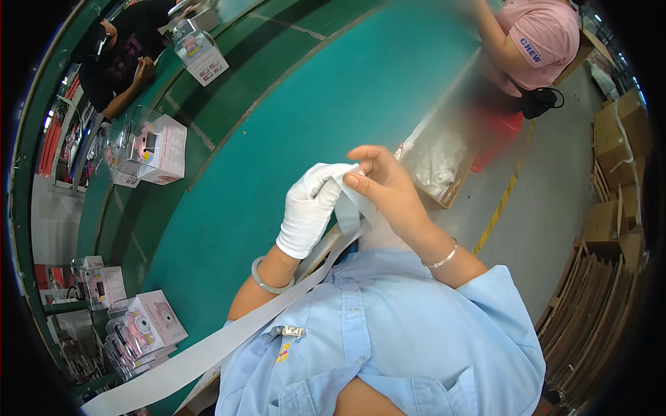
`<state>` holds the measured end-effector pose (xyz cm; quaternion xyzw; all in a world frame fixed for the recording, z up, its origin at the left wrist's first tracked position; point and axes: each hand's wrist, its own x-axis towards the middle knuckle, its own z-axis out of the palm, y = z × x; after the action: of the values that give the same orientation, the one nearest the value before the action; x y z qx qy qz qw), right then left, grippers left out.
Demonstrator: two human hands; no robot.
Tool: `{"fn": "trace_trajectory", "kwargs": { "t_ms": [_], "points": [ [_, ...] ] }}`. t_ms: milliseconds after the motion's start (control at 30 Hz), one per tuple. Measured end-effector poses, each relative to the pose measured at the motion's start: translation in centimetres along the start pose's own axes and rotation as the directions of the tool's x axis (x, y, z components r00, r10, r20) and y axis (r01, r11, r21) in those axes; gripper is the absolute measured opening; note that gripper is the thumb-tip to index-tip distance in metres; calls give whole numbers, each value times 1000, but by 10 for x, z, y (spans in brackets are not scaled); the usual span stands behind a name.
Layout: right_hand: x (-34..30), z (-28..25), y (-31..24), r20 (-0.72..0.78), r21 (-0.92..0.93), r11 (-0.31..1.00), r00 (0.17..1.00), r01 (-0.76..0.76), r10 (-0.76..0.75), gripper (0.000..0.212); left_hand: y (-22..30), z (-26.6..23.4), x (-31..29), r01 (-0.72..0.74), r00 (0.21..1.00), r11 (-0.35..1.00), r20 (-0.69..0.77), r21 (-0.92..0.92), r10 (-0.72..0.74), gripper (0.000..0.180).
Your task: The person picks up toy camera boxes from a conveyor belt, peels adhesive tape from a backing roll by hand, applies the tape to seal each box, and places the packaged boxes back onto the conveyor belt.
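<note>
In a white glove, my left hand (pixel 306 211) is closed with its fingertips at the end of a long, pale strip (pixel 187 357). Bare and wearing a bracelet, my right hand (pixel 394 194) meets it, pinching the same strip between thumb and finger. The strip looks thin and flexible, like paper or tape backing. From my hands it loops down, then runs past my left forearm to the lower left. Whether a small label sits between my fingertips is too fine to make out.
A green table (pixel 277 132) curves round on the left. Clear-fronted toy boxes (pixel 163 149) stand along its far side and more boxes (pixel 156 319) at lower left. An open carton (pixel 437 166) holds white crumpled pieces. Two people work nearby. Flattened cardboard (pixel 583 298) is stacked at right.
</note>
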<state>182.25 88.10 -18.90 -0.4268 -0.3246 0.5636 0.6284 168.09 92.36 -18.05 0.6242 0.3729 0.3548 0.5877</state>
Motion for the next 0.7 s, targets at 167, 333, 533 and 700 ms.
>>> {"fn": "trace_trajectory", "kwargs": {
  "t_ms": [167,333,533,700],
  "points": [
    [3,-12,-7,30,-88,996,999,-9,12,16,8,4,8,-12,993,1000,116,29,8,19],
    [8,-17,-11,9,-137,990,999,43,-42,11,11,6,15,154,974,985,178,-73,-139,20],
    [18,-24,-13,-13,-74,995,998,61,-62,8,10,17,21,249,963,967,122,-58,-240,21],
    [26,-33,-16,-55,0,1000,998,11,-11,8,5,30,30,101,989,993,102,53,-106,21]
  ]
}}
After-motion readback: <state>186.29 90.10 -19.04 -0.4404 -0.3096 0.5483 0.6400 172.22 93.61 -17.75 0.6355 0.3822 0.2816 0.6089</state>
